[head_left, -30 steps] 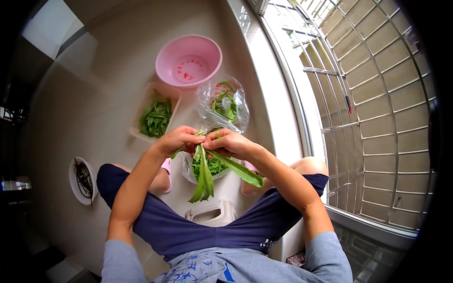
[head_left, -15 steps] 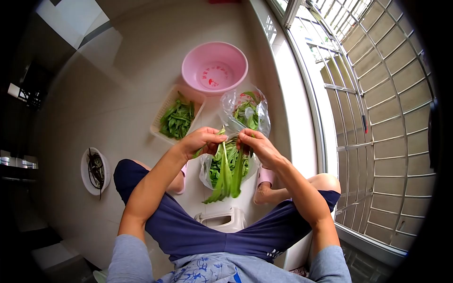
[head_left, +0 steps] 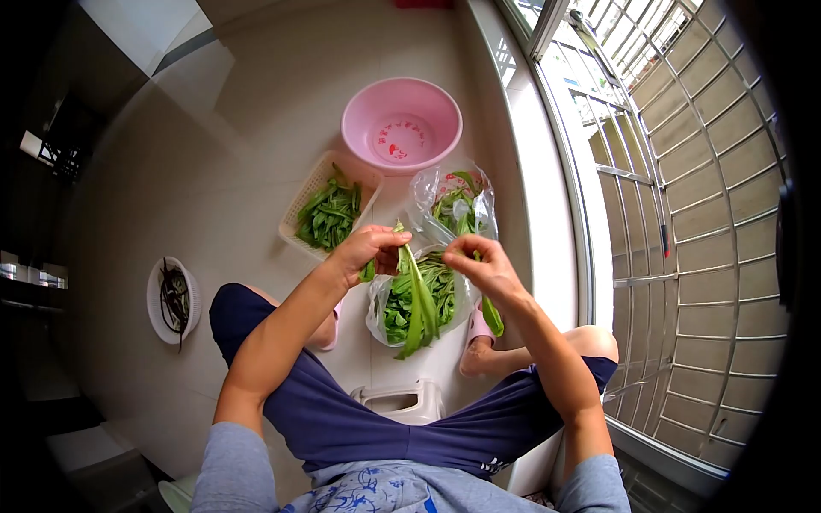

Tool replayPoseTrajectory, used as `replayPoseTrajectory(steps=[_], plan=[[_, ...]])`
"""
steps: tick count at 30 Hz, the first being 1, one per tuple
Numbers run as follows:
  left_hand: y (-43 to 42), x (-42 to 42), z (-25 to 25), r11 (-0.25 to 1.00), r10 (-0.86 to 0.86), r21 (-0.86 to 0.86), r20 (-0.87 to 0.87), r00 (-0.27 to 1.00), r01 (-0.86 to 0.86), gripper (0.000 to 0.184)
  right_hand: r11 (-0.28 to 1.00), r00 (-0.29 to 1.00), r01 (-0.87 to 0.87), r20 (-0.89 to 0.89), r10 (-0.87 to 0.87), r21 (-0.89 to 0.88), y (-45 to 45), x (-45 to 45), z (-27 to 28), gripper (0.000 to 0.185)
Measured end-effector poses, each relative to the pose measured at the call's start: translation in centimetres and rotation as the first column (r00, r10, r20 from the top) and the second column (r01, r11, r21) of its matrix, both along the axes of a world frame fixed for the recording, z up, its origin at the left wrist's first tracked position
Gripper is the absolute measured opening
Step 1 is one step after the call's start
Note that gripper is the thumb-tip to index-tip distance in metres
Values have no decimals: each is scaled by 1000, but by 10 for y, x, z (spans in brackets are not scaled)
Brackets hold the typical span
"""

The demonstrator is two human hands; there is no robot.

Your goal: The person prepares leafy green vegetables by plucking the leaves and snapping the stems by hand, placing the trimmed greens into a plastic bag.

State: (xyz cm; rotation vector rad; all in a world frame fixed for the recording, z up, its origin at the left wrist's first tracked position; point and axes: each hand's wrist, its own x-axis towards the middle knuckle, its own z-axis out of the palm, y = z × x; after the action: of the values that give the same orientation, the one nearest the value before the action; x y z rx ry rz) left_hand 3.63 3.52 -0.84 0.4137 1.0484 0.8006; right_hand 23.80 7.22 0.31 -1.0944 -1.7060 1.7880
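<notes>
My left hand (head_left: pixel 363 254) is closed on a leafy green stalk (head_left: pixel 418 308), whose long leaves hang down over an open plastic bag (head_left: pixel 375 320). Leafy greens (head_left: pixel 398 309) fill that bag. To the right, my right hand (head_left: pixel 486 267) pinches a torn-off green leaf (head_left: pixel 491 316) that dangles below the palm. A second clear bag (head_left: pixel 487 201) with more greens lies just beyond my hands. Picked greens (head_left: pixel 330 214) are heaped in a cream basket (head_left: pixel 295 203) ahead of my left hand.
A pink basin (head_left: pixel 402 103) stands behind the basket and bags. Off to the left sits a white round basket (head_left: pixel 156 321) holding dark, thin strips. A plastic stool (head_left: pixel 419 409) shows between my legs. Along the right runs a window ledge (head_left: pixel 552 197) with metal bars beyond.
My right hand has pulled away to the right, taking a leaf off the bunch. My left hand keeps hold of the remaining stalk, and the view has shifted slightly.
</notes>
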Motion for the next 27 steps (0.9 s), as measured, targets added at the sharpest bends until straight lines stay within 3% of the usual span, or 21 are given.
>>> replayPoseTrajectory(steps=[3,6,14,27], plan=[[-1,2,3,999,38,12,-63,997,-37,13,989,990,-119,63,125,-88,-6,-1,1,21],[-2,3,3,996,81,43,-61,995,-78,14,986,986,-165,-14,165,-8,-13,-4,3,21],[-1,8,-1,992,115,60,-76,991,-110,14,990,990,-121,86,116,65,-17,-2,-6,19],[-2,-4,12,972,-164,152,-100,981,178,15,986,985,-164,60,162,20,-10,3,8,20]])
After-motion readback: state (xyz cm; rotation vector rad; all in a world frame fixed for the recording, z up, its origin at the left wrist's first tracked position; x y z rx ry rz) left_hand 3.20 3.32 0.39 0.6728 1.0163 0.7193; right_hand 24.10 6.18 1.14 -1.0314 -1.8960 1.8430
